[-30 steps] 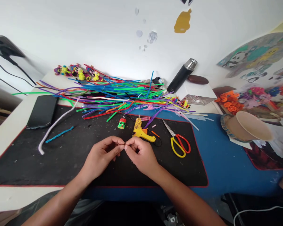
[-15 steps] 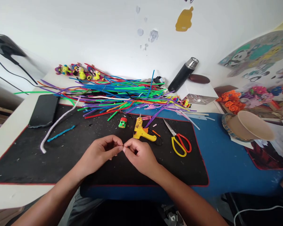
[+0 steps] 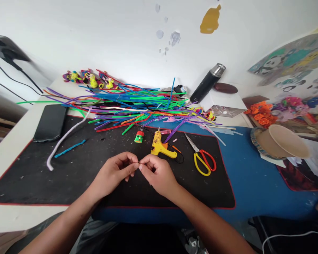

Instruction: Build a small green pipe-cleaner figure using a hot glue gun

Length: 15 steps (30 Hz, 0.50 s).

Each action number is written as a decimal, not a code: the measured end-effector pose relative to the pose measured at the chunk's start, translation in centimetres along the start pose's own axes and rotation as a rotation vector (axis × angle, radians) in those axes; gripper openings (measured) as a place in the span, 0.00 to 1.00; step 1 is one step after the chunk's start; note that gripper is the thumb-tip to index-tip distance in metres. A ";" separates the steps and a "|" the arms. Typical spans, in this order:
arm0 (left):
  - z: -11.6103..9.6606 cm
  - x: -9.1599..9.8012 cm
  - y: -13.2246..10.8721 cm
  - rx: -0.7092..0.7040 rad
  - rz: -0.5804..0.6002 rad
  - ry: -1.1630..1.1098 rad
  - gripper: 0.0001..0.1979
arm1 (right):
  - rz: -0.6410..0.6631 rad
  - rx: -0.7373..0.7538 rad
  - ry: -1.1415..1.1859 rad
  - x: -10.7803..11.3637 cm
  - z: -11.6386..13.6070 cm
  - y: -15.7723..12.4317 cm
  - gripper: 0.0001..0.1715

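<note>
My left hand (image 3: 119, 173) and my right hand (image 3: 157, 173) meet fingertip to fingertip above the black mat (image 3: 82, 180). Both are closed in a pinch, and whatever lies between the tips is too small to make out. Just beyond them sits a small green and red figure (image 3: 139, 137) with a face. Beside it a yellow glue gun (image 3: 159, 146) lies with its nozzle pointing away. Scissors (image 3: 201, 158) with one yellow and one red handle rest to the right. A twisted blue pipe cleaner (image 3: 70, 148) and a long white pipe cleaner (image 3: 66, 135) lie to the left.
A heap of coloured pipe cleaners (image 3: 137, 102) spans the back. A phone (image 3: 50, 122) lies at left, and small fuzzy figures (image 3: 91, 79) stand behind. A black flask (image 3: 208, 83) leans near a white box (image 3: 225, 106); a paper bowl (image 3: 286, 141) is at right.
The view has shifted slightly. Both hands keep the same fingertip-to-fingertip pinch, with barely any movement, and the things on the mat stay put.
</note>
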<state>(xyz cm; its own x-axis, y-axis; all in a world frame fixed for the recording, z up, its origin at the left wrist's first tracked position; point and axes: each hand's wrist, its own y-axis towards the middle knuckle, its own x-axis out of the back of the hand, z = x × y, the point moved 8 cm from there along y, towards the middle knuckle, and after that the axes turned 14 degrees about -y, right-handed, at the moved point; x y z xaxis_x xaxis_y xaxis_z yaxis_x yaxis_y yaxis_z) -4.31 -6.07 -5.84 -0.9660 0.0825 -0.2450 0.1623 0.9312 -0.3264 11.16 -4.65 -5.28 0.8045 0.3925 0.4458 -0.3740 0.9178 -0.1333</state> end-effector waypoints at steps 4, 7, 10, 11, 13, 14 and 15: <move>1.0 0.2 0.2 0.049 0.031 -0.073 0.21 | -0.006 0.004 -0.007 0.0 0.3 0.1 0.06; 1.3 0.2 0.3 0.082 0.024 -0.119 0.22 | -0.004 0.000 -0.027 0.0 0.4 0.2 0.05; 1.2 0.0 0.3 0.119 0.014 -0.176 0.24 | -0.003 0.003 -0.041 0.0 0.5 0.2 0.04; 1.2 -0.1 0.3 0.131 0.014 -0.202 0.24 | -0.004 0.007 -0.042 0.0 0.6 0.3 0.04; 1.2 -0.2 0.2 0.150 0.016 -0.253 0.25 | -0.002 0.015 -0.039 -0.1 0.7 0.3 0.05; 1.2 -0.2 0.2 0.157 0.019 -0.271 0.25 | 0.000 0.017 -0.036 -0.1 0.8 0.3 0.05; 1.3 -0.1 0.2 0.163 0.022 -0.281 0.25 | 0.001 0.018 -0.033 -0.1 0.8 0.3 0.05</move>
<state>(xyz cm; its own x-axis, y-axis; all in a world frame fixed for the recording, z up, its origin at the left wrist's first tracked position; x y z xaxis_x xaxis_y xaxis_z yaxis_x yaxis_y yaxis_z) -3.88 -6.38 -7.06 -0.8723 -0.0208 -0.4886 0.2343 0.8592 -0.4549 10.60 -4.44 -4.65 0.7887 0.3911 0.4743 -0.3835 0.9160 -0.1176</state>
